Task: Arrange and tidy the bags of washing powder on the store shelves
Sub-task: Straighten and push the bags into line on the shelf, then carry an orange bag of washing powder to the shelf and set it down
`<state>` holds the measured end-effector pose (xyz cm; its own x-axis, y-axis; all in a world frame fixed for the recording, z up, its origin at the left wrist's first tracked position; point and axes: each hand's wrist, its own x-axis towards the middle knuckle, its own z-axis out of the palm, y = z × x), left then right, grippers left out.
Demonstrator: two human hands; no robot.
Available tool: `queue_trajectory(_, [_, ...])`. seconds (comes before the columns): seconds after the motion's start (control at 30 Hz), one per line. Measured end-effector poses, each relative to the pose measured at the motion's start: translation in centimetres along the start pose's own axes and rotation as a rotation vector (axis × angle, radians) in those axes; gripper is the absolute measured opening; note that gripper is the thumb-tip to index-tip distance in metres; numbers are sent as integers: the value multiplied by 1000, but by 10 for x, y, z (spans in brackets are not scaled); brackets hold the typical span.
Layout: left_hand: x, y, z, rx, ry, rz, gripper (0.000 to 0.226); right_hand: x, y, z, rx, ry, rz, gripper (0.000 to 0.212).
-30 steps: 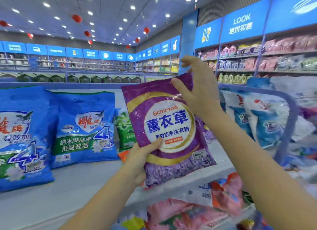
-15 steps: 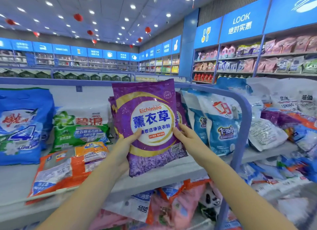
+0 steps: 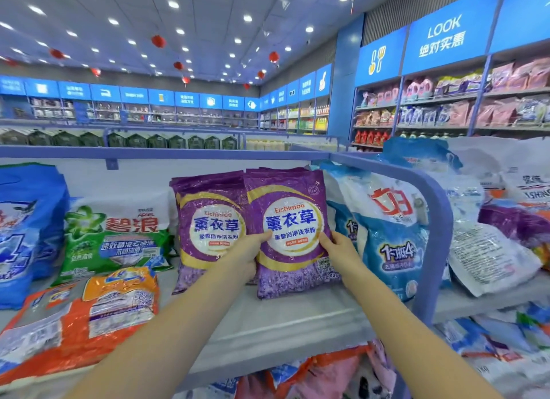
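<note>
Two bare forearms reach up from the bottom of the frame. In the centre, the left hand (image 3: 242, 257) grips the left edge of a purple bag (image 3: 293, 229), thumb laid across its white label. The right hand (image 3: 340, 249) pinches the right edge at the same height; the fingers behind the bag are hidden. The purple bag stands upright on the white shelf (image 3: 282, 321), long axis vertical, printed face toward the camera, bottom seam on the shelf.

Touching its left side stands a second purple bag (image 3: 208, 226), also upright and facing front. Just right leans a blue-and-white bag (image 3: 390, 237) against the curved blue rail (image 3: 439, 220). Further left a green bag (image 3: 116, 237) stands upright, with orange bags (image 3: 74, 324) lying flat in front of it at lower left.

Wall shelves (image 3: 446, 112) fill the upper right, and red lanterns (image 3: 158, 41) hang from the ceiling.
</note>
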<state>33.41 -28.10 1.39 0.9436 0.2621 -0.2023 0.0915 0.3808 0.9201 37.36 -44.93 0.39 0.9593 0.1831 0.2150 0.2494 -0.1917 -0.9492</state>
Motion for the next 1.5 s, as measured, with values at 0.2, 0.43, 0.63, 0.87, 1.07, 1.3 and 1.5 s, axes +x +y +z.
queue_trajectory(0.2, [25, -13, 19, -111, 11, -19, 19, 24, 14, 6, -116, 198, -74, 28])
queue_trajectory(0.43, [28, -27, 20, -74, 90, 89, 32, 26, 17, 8, -398, 298, -236, 31])
queue_trajectory(0.63, [21, -24, 18, 166, 126, 182, 30, 9, 10, 1, -530, 339, -395, 36])
queue_trajectory(0.87, [-27, 3, -7, 414, 97, 279, 54, -35, -13, 6, -453, 217, -506, 29])
queue_trajectory(1.07, [-101, 23, -76, 532, 108, 476, 19, -82, -39, 41, -354, 14, -631, 18])
queue_trajectory(1.3, [-183, 40, -182, 641, 293, 581, 18, -124, -49, 106, -378, -198, -768, 14])
queue_trajectory(1.5, [-219, 49, -270, 639, 461, 537, 17, -129, -57, 150, -492, -431, -758, 30])
